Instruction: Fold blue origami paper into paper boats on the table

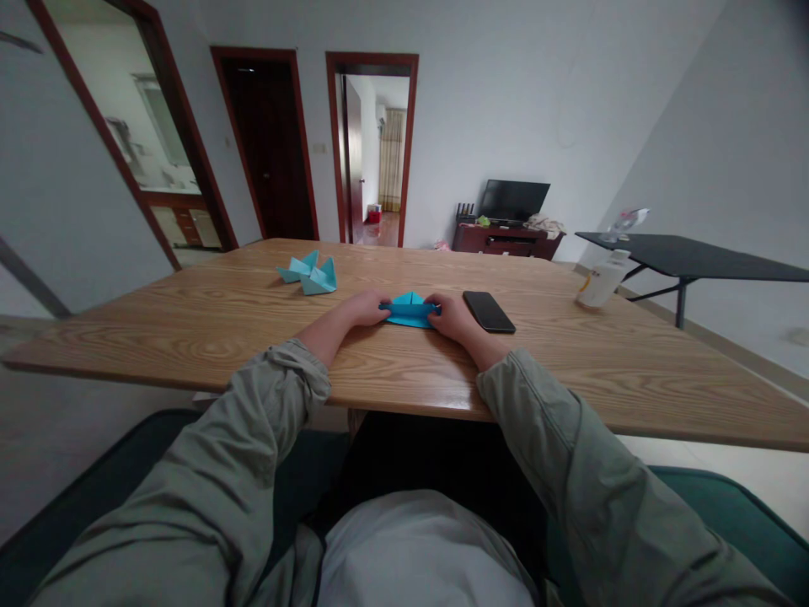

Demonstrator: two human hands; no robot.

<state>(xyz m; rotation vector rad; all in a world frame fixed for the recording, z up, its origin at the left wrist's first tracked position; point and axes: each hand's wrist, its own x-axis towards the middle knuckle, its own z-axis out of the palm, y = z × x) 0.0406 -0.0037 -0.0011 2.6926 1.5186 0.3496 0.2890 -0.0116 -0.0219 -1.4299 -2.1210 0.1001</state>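
A partly folded sheet of blue paper (pixel 410 314) lies on the wooden table (pixel 379 362) in front of me, a small peak standing up at its far side. My left hand (pixel 368 309) grips its left end, fingers closed on the edge. At the right end, my right hand (pixel 447 315) pinches the paper in the same way. Two light-blue folded paper boats (pixel 319 276) sit close together beyond my left hand. Just right of my right hand lies a black smartphone (pixel 489 312), face up.
A whitish plastic bottle (pixel 602 280) stands toward the table's right side. Behind it is a black folding table (pixel 701 257) with a clear plastic item on it. A television (pixel 515 201) rests on a dark red cabinet by the far wall. The table's near edge runs beneath my forearms.
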